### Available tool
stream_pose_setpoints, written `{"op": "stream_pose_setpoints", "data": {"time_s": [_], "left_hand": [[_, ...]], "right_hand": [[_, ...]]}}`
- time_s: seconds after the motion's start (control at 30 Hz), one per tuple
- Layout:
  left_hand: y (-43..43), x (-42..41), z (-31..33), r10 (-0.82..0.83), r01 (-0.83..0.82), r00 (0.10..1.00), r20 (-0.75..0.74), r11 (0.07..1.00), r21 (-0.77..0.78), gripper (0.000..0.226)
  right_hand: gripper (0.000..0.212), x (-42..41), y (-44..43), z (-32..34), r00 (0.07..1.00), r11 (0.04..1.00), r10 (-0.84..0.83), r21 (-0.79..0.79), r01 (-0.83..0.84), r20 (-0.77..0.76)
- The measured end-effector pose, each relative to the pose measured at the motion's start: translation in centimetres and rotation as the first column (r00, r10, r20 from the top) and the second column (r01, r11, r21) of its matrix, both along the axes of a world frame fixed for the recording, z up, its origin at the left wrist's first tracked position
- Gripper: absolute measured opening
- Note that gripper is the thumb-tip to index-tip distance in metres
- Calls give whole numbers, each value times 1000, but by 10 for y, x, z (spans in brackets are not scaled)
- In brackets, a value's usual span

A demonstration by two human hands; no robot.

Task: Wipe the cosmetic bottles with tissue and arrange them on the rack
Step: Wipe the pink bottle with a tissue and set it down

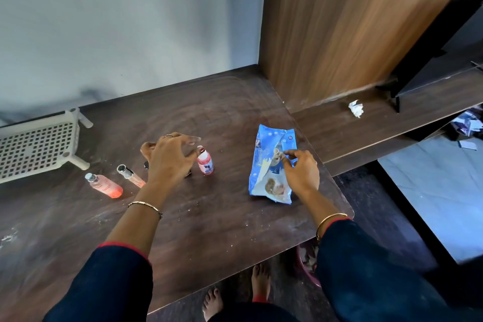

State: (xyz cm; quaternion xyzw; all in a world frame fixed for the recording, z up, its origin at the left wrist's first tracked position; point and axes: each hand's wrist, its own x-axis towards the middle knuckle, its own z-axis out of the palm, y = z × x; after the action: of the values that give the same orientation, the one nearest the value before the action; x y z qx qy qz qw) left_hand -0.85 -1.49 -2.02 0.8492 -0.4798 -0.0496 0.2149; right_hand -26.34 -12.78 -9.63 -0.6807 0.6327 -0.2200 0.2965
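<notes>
Head view: left hand (pixel 170 157) over a bottle, right hand (pixel 300 170) at the pack (pixel 269 185)

Left grip is open, fingers spread and bent above a small upright bottle (pixel 205 163) of pink liquid, thumb just beside its cap; whether it touches, I cannot tell; a dark item is mostly hidden under the palm. Right grip pinches the opening at the middle of the blue pack, which lies flat near the table's (pixel 209 217) right edge; whether a tissue is between the fingertips cannot be told. Left of the left wrist two more bottles lie on their sides, a pink bottle (pixel 105 185) and a clear bottle (pixel 130 174) with a silver cap, side by side but apart. The white perforated rack (pixel 36 149) lies tipped on its side at the table's far left, its feet pointing toward the bottles; a crumpled tissue (pixel 356 108) sits on the lower shelf (pixel 366 133) at right.
</notes>
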Motion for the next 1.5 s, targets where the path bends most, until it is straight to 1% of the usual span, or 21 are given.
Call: {"op": "stream_pose_setpoints", "data": {"time_s": [0.17,0.3,0.4,0.5,0.57,0.67,0.77,0.83,0.93,1.0,1.07,1.13,1.2,1.23,1.27,1.33,1.4,1.43,1.5], "left_hand": [[-3,-5,1,11,-11,1000,6,1000,12,17],[-2,-6,2,14,-14,1000,15,1000,17,15],[-1,-7,1,21,-21,1000,13,1000,9,13],[0,-8,1,17,-17,1000,15,1000,1,12],[0,-8,2,8,-8,1000,19,1000,0,12],[0,-8,1,7,-7,1000,22,1000,-2,12],[0,-8,0,-11,10,998,61,1000,8,12],[0,-9,-1,-32,31,994,108,999,15,12],[2,-10,-3,-40,44,990,134,999,-22,12],[5,-13,-4,-28,36,993,117,997,-69,12],[8,-15,-3,4,3,998,69,996,-92,13],[11,-16,-2,34,-36,999,-13,995,-94,13],[16,-15,-1,29,-44,991,-127,993,-112,13],[19,-14,0,12,-44,977,-215,989,-144,13],[23,-14,2,-8,-51,950,-312,982,-180,15],[28,-16,6,-18,-97,886,-463,970,-223,18],[35,-16,11,-16,-151,818,-574,959,-242,15],[38,-15,12,-25,-167,786,-617,954,-251,12],[44,-12,14,-57,-173,732,-679,948,-267,8]], "right_hand": [[27,5,-7,-1,999,999,31,16,-30,-32],[16,3,-9,-2,1000,1000,18,20,-17,-19],[12,0,-7,0,997,1000,-5,15,4,74],[6,-2,-5,9,973,998,-68,21,65,221],[6,-4,-4,13,929,988,-154,59,142,337],[12,-8,-4,17,813,963,-267,175,205,517],[13,-9,-3,26,720,950,-301,264,168,626],[16,-8,-3,33,648,939,-329,313,145,687],[23,-5,-3,43,532,911,-388,400,99,753],[25,-1,-4,48,523,910,-374,411,49,766],[25,6,-1,55,549,923,-320,386,-6,772],[24,17,5,61,598,944,-223,323,-63,770],[18,32,15,65,638,957,-122,260,-127,760],[13,40,22,66,643,958,-84,240,-159,761],[7,49,28,67,648,956,-52,226,-188,760],[7,64,41,65,666,949,2,207,-236,746],[16,79,52,63,706,948,80,164,-271,703],[23,85,57,62,733,951,138,116,-285,666],[31,94,65,65,776,947,284,-36,-320,563]]}}
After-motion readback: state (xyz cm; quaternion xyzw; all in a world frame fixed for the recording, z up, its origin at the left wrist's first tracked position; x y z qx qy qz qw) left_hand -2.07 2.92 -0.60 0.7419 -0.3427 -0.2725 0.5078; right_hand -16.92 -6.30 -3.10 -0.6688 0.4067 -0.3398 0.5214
